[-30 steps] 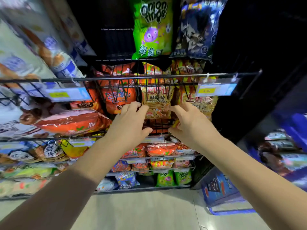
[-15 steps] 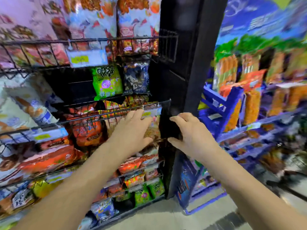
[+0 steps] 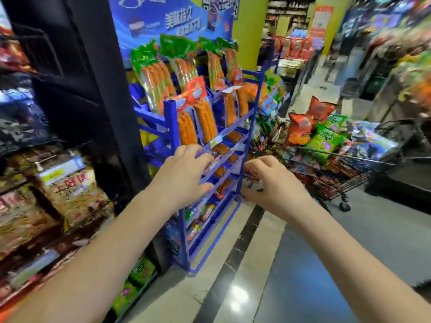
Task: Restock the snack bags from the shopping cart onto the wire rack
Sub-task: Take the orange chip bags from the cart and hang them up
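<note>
Left hand (image 3: 186, 173) empty with fingers loosely spread before the blue sausage rack (image 3: 171, 120), right hand (image 3: 272, 183) empty and half-curled beside it, snack bags (image 3: 324, 138) heaped in the shopping cart (image 3: 345, 180) right of that rack, wire rack (image 3: 35, 169) at its left.

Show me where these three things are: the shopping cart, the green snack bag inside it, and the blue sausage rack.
shopping cart (image 3: 349, 157), head view, on its near wire rim.
green snack bag (image 3: 326, 139), head view, on the bag's printed front.
blue sausage rack (image 3: 171, 117), head view, on its front upright post.
</note>
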### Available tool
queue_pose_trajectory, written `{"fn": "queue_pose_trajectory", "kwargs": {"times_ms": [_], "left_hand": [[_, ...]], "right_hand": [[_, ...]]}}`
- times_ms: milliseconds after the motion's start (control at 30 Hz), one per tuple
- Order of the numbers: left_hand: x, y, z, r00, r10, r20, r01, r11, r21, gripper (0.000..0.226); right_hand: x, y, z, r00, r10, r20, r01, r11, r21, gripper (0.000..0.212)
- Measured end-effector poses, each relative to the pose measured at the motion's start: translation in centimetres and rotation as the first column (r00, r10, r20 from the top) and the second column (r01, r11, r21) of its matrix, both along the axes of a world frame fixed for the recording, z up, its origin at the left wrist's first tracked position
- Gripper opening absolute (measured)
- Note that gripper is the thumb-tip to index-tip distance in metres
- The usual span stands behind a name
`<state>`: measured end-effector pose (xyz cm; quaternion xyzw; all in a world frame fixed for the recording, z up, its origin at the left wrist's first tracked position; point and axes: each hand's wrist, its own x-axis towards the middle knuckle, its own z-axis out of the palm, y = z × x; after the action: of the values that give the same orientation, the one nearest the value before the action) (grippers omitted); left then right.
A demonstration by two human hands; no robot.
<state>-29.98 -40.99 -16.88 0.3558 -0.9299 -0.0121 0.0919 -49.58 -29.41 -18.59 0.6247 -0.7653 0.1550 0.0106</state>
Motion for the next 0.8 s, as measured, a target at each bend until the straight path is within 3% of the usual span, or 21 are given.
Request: {"fn": "queue_pose_trajectory", "kwargs": {"times_ms": [167, 400, 800], "left_hand": [[-11.2, 2.2, -0.7, 0.986, -0.163, 0.030, 0.163, 0.986, 0.030, 0.068], [-29.8, 4.3, 0.9, 0.949, -0.312, 0.054, 0.312, 0.950, 0.010, 0.067], [-48.2, 1.0, -1.3, 0.914, -0.400, 0.065, 0.399, 0.917, 0.030, 0.068]], "right_hand": [[-9.3, 5.1, -0.1, 0.981, -0.188, 0.038, 0.188, 0.982, 0.005, 0.056], [-24.6, 10.5, 0.9, 0.924, -0.374, 0.080, 0.376, 0.927, -0.003, 0.062], [-42.5, 9.0, -0.8, 0.878, -0.457, 0.143, 0.459, 0.888, 0.022, 0.056]]}}
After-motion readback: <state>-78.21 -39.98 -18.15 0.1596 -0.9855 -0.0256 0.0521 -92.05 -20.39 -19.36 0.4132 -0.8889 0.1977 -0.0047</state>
